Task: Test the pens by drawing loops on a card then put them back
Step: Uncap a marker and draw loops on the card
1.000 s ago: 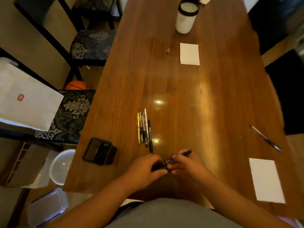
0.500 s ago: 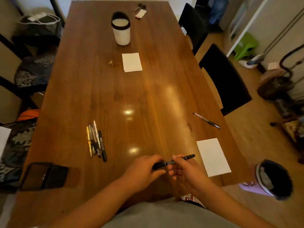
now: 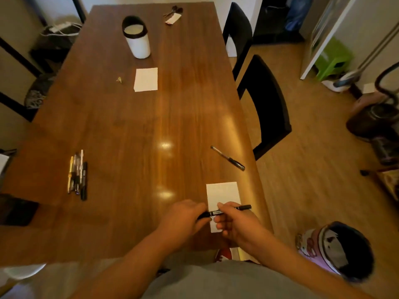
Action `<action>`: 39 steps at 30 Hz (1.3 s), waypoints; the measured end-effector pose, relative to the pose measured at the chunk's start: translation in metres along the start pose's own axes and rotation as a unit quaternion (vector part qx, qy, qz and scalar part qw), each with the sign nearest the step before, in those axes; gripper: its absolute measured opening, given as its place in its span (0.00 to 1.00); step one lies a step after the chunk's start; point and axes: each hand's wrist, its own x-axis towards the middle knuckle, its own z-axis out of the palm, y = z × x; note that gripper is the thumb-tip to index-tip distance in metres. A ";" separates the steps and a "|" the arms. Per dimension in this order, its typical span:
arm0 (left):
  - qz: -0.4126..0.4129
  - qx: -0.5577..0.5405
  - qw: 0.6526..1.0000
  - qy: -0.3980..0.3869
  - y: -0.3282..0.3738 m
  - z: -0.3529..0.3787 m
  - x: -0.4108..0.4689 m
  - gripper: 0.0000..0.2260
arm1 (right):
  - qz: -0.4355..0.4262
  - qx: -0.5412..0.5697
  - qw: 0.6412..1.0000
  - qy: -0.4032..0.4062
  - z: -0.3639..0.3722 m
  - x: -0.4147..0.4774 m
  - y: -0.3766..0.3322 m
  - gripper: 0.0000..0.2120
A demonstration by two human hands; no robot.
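Holding a slim black pen with a white label (image 3: 216,212) crosswise in both hands, over the near half of a white rectangular paper card (image 3: 223,193) lying toward the right side of the long brown wooden counter (image 3: 151,126). Gripping one end of it inside the curled fingers of the left hand (image 3: 183,219). Pinching the barrel between thumb and fingers of the right hand (image 3: 235,223), leaving the other end sticking out to the right. Judging the step as pulling the cap off, though not being able to tell cap on from cap off, with that end hidden in the left fist.

Doing it well, by this reading: pulling straight along the pen's length rather than bending it, and easing apart gently to avoid jerking the tip across a finger or the wood. Tucking the cap into the left palm instead of setting it loose and risking a roll off the nearby counter edge. Then pressing flat left fingers onto a corner of the card, guarding against light paper sliding on polished wood. Drawing the loops on the bare far half with a light touch, and recapping fully before putting the pen back.

Leaving alone the bundle of mixed pens (image 3: 77,175) lying side by side well to the left, and the single black-and-silver pen (image 3: 228,157) lying apart, beyond the card.
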 end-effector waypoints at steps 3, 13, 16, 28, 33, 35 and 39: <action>-0.025 0.006 1.000 -0.005 0.027 0.011 0.007 0.13 | 0.008 -0.024 1.000 -0.009 -0.025 -0.002 -0.009 0.10; -0.107 -0.248 0.956 -0.116 0.053 0.000 0.025 0.08 | 0.035 -0.043 0.997 -0.060 -0.081 0.008 -0.045 0.07; -0.163 -0.292 0.934 -0.129 0.030 -0.004 0.011 0.10 | 0.015 0.060 0.998 -0.003 -0.125 0.018 -0.070 0.07; -0.227 -0.175 0.956 -0.062 -0.001 0.025 0.007 0.07 | -0.112 -0.240 0.961 0.083 -0.109 0.049 -0.065 0.05; -0.044 -0.008 0.993 -0.106 0.018 0.048 0.033 0.14 | -0.195 -0.315 0.926 0.073 -0.075 0.058 -0.040 0.06; 0.009 0.023 0.993 -0.112 0.022 0.057 0.043 0.16 | -0.214 -0.342 0.913 0.062 -0.066 0.061 -0.036 0.07; 0.073 0.066 0.987 -0.128 0.020 0.067 0.055 0.17 | -0.231 -0.365 0.901 0.038 -0.055 0.068 -0.035 0.07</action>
